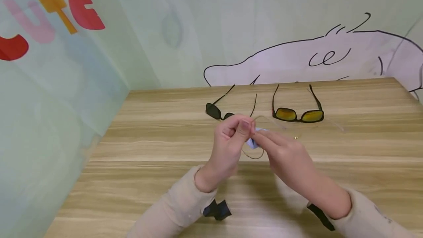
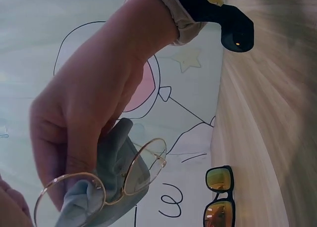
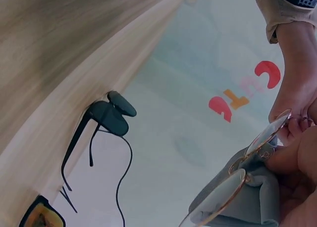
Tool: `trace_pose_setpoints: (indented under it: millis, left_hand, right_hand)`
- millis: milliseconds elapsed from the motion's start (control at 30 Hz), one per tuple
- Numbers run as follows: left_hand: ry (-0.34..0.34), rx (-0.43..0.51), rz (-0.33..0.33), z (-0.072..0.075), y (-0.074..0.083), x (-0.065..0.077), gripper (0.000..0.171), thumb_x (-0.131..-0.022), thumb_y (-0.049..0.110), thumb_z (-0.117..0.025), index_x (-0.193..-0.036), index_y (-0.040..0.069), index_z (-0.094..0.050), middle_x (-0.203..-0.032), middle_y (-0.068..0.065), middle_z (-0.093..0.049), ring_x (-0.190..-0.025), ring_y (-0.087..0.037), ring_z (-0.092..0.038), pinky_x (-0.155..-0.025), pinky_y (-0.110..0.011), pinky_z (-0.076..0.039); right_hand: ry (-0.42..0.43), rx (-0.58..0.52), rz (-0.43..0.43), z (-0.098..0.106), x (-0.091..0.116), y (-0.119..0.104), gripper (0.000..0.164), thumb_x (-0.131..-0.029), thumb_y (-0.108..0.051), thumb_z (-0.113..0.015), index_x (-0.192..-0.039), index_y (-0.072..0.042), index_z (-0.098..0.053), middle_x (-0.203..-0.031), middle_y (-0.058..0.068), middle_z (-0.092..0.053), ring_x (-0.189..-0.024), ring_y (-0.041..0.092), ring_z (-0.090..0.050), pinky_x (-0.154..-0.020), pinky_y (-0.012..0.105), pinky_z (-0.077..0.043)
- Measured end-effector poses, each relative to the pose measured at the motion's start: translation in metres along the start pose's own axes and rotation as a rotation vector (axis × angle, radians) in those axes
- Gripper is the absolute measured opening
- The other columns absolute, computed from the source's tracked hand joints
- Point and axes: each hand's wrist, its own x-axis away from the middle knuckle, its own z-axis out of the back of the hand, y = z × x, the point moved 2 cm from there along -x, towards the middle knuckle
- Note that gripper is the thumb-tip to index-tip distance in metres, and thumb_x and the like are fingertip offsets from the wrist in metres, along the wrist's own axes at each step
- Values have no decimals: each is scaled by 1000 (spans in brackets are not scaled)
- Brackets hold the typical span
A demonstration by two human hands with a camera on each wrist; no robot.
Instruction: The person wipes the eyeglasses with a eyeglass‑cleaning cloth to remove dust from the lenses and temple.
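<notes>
A pair of thin gold-rimmed glasses (image 2: 115, 201) is held up above the table between both hands. My left hand (image 1: 228, 142) pinches the frame at one end, with thumb and fingertips together. A grey-blue cloth (image 2: 111, 158) is bunched around one lens, and my right hand (image 1: 290, 157) pinches it there. In the right wrist view the cloth (image 3: 237, 202) hangs behind the rims, with right-hand fingers (image 3: 297, 172) gripping it. The right hand partly hides the frame in the head view.
Black sunglasses (image 1: 213, 111) with dark lenses lie behind the hands, partly covered by the left hand. To their right lie black sunglasses with amber lenses (image 1: 312, 116). The wooden table (image 1: 142, 139) meets a printed fabric wall (image 1: 185, 39) at its back and left.
</notes>
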Motion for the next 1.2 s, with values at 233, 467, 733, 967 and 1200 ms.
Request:
trace_pose_setpoints:
  millis: [233,467,733,967,1200]
  left_hand:
    - [51,1,3,-2,3,-3,58,-90,40,-54,-75,-16,-43,-65,3,-43,-54,-10,-33,-50,-20,-29]
    - [91,-16,16,2,8,-8,59,-88,42,-54,-75,-14,-42,-61,4,-38,-53,-10,-29,-52,-22,-25]
    - [105,-28,-11,4,9,-8,61,-89,42,-55,-74,-16,-42,-64,5,-41,-53,-12,-27,-53,-24,-24]
    - [134,-27,-26,1,7,-6,62,-88,42,-55,-73,-17,-42,-67,5,-46,-56,-10,-30,-55,-21,-26]
    - [169,-45,-75,3,9,-8,61,-89,41,-54,-74,-17,-42,-65,7,-42,-55,-10,-30,-55,-22,-26]
  right_hand:
    - [19,-54,130,-2,-3,-2,25,-86,15,-50,-100,5,-68,-100,14,-68,-92,28,-66,-75,34,-53]
    - [47,-123,276,4,-3,-5,33,-99,-1,-38,-93,3,-70,-95,13,-69,-86,25,-66,-75,33,-53]
    - [-35,-63,201,10,-1,-10,33,-95,2,-35,-89,2,-68,-89,11,-68,-80,25,-67,-69,35,-54]
    - [-34,-82,155,6,-1,-18,37,-93,4,-31,-95,4,-68,-95,13,-68,-87,27,-66,-72,35,-53]
    - [8,-109,195,8,-1,-17,40,-100,-1,-31,-93,2,-70,-93,12,-69,-86,26,-67,-73,34,-53]
